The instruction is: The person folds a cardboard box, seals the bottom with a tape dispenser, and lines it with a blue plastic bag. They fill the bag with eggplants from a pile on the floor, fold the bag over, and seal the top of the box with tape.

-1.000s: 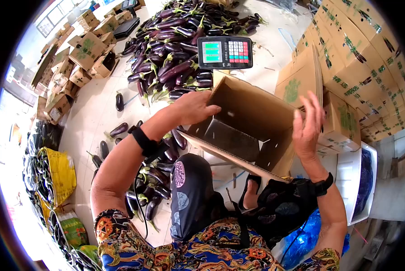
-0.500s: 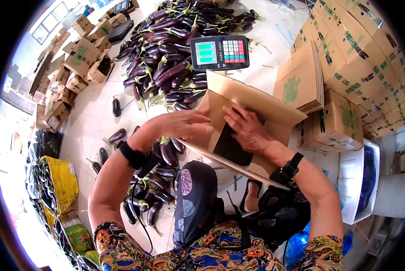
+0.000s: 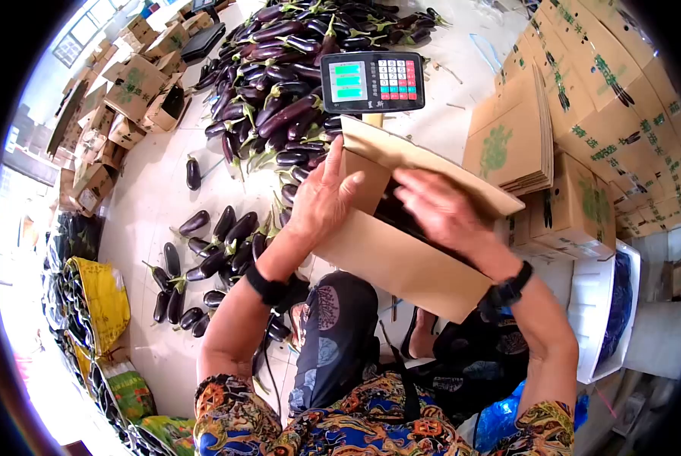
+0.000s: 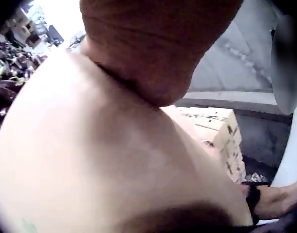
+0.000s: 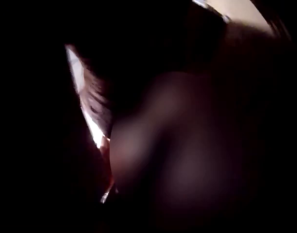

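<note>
A brown cardboard box (image 3: 405, 266) stands tilted between my hands, its far flap (image 3: 431, 163) raised and its inside mostly shaded. My left hand (image 3: 319, 201) is at the box's left end, index finger pointing up beside the corner and thumb held apart. Over the opening, my right hand (image 3: 447, 213) reaches into the box with its fingers stretched out, blurred. In the left wrist view the pale cardboard (image 4: 114, 145) fills much of the frame below the hand (image 4: 148, 48). Nearly everything in the right wrist view is dark.
A digital scale display (image 3: 373, 81) stands just behind the box. Eggplants (image 3: 279, 91) lie in a large pile beyond it, with more eggplants (image 3: 211, 262) scattered at left. Flattened cartons (image 3: 507, 137) and stacked boxes (image 3: 614, 114) rise at right, near a white foam bin (image 3: 591, 319).
My right hand has come down from beside the box into its opening. My left hand shifted along the left end, first inward, then back to the corner. The box has tilted, showing its near side.
</note>
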Motion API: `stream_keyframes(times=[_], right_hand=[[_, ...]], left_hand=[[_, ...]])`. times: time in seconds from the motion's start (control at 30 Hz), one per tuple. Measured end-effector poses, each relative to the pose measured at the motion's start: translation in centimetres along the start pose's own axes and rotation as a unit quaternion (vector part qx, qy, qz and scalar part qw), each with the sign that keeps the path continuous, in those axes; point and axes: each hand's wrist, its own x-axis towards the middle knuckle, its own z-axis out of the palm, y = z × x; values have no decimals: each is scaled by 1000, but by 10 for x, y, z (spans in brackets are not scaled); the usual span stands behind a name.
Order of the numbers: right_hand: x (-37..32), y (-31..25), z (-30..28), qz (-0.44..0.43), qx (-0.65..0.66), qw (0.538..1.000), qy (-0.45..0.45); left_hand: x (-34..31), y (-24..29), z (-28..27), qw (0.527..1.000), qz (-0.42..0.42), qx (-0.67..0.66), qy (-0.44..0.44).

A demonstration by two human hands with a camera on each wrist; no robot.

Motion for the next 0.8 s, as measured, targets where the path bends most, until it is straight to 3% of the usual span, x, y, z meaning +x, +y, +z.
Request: stream_keyframes(times=[0.03, 0.13, 0.17, 0.23, 0.27, 0.3, 0.33, 0.4, 0.43, 0.53, 0.57, 0.67, 0.7, 0.8], right_hand=[[10, -5, -27, 10, -55, 998, 37], [36, -6, -93, 63, -245, 966, 53], [27, -3, -89, 157, -197, 967, -28], [3, -2, -78, 335, -94, 919, -183], [4, -19, -77, 296, -118, 937, -140], [4, -31, -76, 310, -86, 928, -190], [2, -39, -78, 323, -56, 915, -236], [-35, -57, -47, 188, -115, 961, -168], [-44, -65, -37, 222, -46, 954, -197], [-58, -61, -27, 197, -81, 953, -214], [-57, -61, -26, 195, -82, 955, -209], [-54, -61, -24, 181, -81, 960, -199], [-53, -61, -24, 175, -79, 961, -199], [-53, -65, -30, 179, -41, 964, -193]], left_hand=[[0, -8, 9, 1000, 1, -17, 0], [10, 5, 3, 980, -156, -50, -115], [12, 8, 1, 973, -181, -72, -125], [9, -3, 7, 987, -153, -37, -41], [7, -10, 12, 990, -140, -21, 1], [7, -20, 14, 973, -202, -112, 22], [4, -14, 7, 930, -263, -255, 8], [-1, 6, -16, 776, -361, -517, -15], [-1, 4, -9, 777, -365, -512, 38], [2, -5, -13, 843, -254, -469, -63], [7, -2, -14, 829, -242, -498, -81], [22, 0, -20, 893, -155, -389, -166], [32, -17, -13, 926, -111, -298, -203], [33, -19, 2, 940, -80, -256, -211]])
